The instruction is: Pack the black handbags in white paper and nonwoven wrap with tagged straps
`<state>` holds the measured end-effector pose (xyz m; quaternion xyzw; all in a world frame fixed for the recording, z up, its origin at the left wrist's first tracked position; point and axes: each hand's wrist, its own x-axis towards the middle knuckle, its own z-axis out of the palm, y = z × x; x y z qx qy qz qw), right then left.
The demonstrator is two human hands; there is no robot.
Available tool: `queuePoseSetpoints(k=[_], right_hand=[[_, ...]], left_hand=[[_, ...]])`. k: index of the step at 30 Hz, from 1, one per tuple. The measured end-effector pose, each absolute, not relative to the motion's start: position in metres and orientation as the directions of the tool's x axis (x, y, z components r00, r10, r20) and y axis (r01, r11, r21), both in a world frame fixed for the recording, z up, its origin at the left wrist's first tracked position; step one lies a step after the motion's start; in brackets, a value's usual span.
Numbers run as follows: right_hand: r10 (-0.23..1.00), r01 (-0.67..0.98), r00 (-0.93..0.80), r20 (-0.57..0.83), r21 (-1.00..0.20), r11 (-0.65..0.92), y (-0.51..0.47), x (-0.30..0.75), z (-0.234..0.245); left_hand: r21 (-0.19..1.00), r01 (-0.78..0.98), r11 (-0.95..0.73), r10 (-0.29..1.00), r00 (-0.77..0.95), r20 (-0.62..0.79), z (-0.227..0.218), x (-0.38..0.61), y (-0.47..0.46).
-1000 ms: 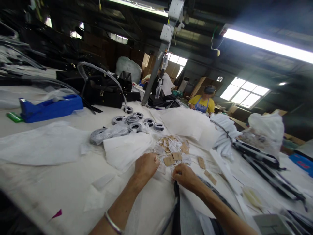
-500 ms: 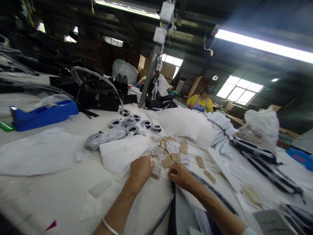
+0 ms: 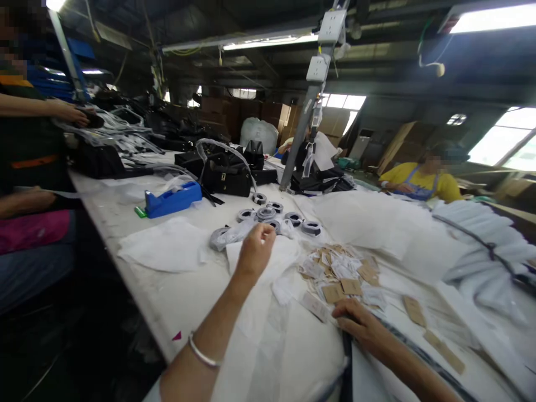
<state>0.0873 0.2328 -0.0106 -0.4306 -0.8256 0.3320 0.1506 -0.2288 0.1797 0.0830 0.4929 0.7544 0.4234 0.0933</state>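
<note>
Our left hand [image 3: 255, 250] hangs loosely curled by the coils [image 3: 267, 213], contents unclear; from our closer, half-bent right hand [image 3: 359, 322], grip unclear, the black strip [image 3: 347, 365] runs nearward.

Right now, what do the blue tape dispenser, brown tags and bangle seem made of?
Blue tape dispenser: probably plastic, smooth and evenly coloured. Brown tags: likely matte card, thin with straight edges. Bangle: perhaps polished metal, given its silvery shine.
</note>
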Motion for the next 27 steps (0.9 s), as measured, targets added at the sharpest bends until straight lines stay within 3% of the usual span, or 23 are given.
queuePoseSetpoints(k=[3, 6, 9, 12, 15, 18, 22, 27], right_hand=[[0.817, 0.617, -0.575, -0.036, -0.675, 0.404, 0.232, 0.085, -0.011], [0.825, 0.625, -0.564, -0.028, -0.669, 0.404, 0.231, 0.084, -0.011], [0.83, 0.628, -0.557, -0.021, -0.665, 0.404, 0.231, 0.083, -0.011], [0.831, 0.626, -0.556, -0.015, -0.666, 0.406, 0.23, 0.083, -0.012], [0.833, 0.627, -0.553, -0.013, -0.664, 0.406, 0.229, 0.084, -0.012], [0.829, 0.625, -0.559, -0.004, -0.658, 0.419, 0.23, 0.084, -0.012], [0.822, 0.629, -0.57, -0.001, -0.644, 0.436, 0.229, 0.08, -0.007], [0.878, 0.672, -0.479, -0.026, -0.655, 0.347, 0.216, 0.071, 0.016]], left_hand=[[0.627, 0.687, 0.369, 0.773, -0.601, 0.204, 0.085, -0.301, 0.187], [0.502, 0.672, 0.545, 0.762, -0.647, 0.039, 0.075, -0.358, 0.194], [0.405, 0.688, 0.602, 0.783, -0.609, -0.128, 0.065, -0.384, 0.202], [0.344, 0.726, 0.596, 0.8, -0.573, -0.178, 0.06, -0.387, 0.213], [0.313, 0.739, 0.597, 0.795, -0.596, -0.108, 0.059, -0.381, 0.216], [0.323, 0.73, 0.603, 0.754, -0.653, 0.07, 0.064, -0.379, 0.207], [0.393, 0.704, 0.591, 0.62, -0.708, 0.338, 0.088, -0.379, 0.184], [0.504, 0.714, 0.486, 0.558, -0.697, 0.449, 0.133, -0.355, 0.175]])
